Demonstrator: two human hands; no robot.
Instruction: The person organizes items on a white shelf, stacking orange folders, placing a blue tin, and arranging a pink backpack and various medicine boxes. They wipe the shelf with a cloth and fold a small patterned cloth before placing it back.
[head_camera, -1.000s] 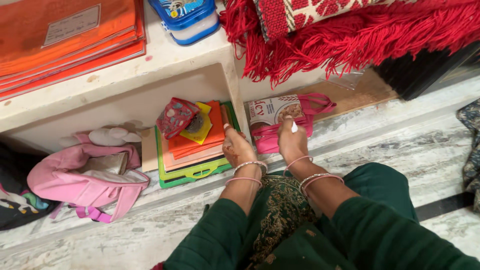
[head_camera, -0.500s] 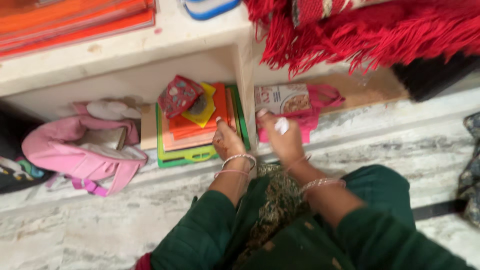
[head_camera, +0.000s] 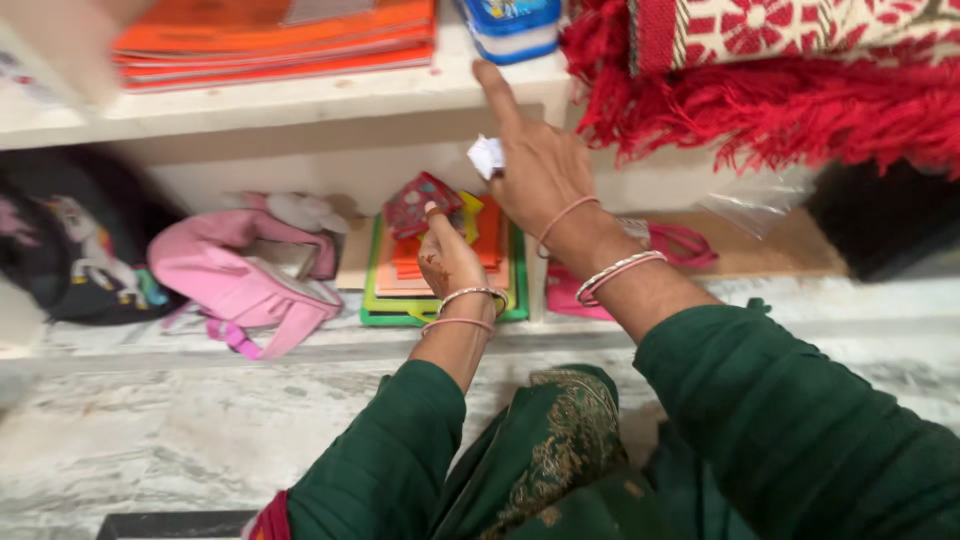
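Hidden or unclear: the red fringed blanket (head_camera: 790, 100) and the patterned cushion (head_camera: 800, 25) on it are cut off by the top and right edges. The orange books (head_camera: 280, 35) and the blue and white box (head_camera: 512, 25) on the shelf top (head_camera: 300, 100) are cut off at the upper edge. The pink bag (head_camera: 690, 245) in the right compartment is mostly hidden behind the right forearm. The black bag (head_camera: 80, 250) at far left is blurred. A clear plastic wrapper (head_camera: 755, 195) under the fringe is hard to make out.

Right hand (head_camera: 535, 165): raised in front of the shelf edge, forefinger stretched up and touching the edge just below the blue and white box. The other fingers are curled over a small white crumpled scrap (head_camera: 487, 155), which sticks out on the thumb side. Bangles at the wrist.

Left hand (head_camera: 448, 262): held low before the left compartment, loosely curled with one finger raised. It lies over the front of the stack of coloured boards (head_camera: 400, 290); whether it grips anything cannot be told.

Nearby: a small red patterned pouch (head_camera: 420, 203) and a yellow piece (head_camera: 468, 212) lie on top of the stack. A pink backpack (head_camera: 240, 275) lies left of it, partly out on the marble floor (head_camera: 200, 430).
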